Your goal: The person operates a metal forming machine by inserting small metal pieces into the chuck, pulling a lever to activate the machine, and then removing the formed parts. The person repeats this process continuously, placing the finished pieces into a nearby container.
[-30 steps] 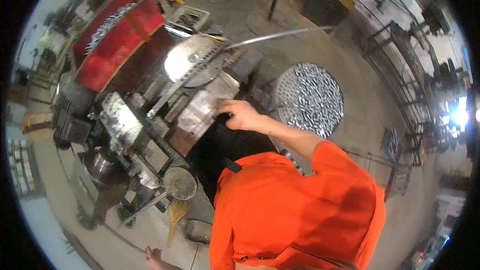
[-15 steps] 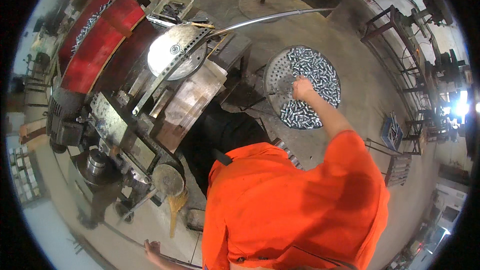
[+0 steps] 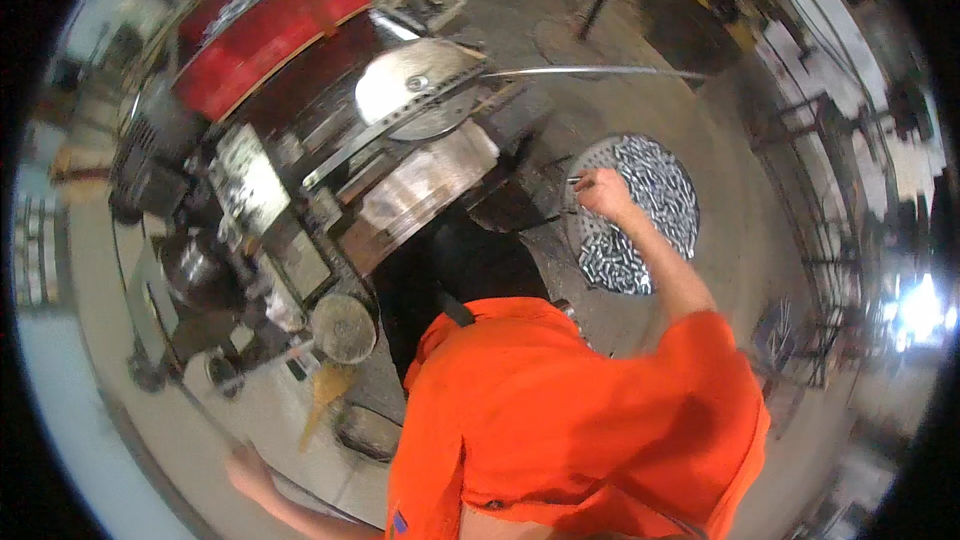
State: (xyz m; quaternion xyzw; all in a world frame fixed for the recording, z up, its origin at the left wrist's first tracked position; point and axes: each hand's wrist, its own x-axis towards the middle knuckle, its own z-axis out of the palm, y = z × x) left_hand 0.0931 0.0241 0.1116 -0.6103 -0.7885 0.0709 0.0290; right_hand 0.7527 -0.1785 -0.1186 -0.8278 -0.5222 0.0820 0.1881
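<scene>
A round perforated metal tray [image 3: 597,157] stands to my right, mostly covered with small shiny metal cylinders [image 3: 655,200]. My right hand [image 3: 603,194] is over the tray's left part, fingers pinched together. A small metal cylinder [image 3: 574,180] sticks out from its fingertips. Low on the left, my left hand [image 3: 247,470] is stretched out beside a long thin rod [image 3: 205,410]. Motion smears its fingers, so I cannot make out whether it grips the rod.
Ahead on the left is a machine with a pale round disc [image 3: 400,80], a bar with holes across it, and a long metal rod [image 3: 600,71] reaching right. Behind it stands a red bin [image 3: 275,40] of metal parts. A yellow brush [image 3: 325,395] and a round-topped stand [image 3: 343,328] are near my left.
My right hand has come up from among the cylinders toward the tray's left edge, now with one cylinder showing. My left hand has moved outward to the left. The whole view has shifted.
</scene>
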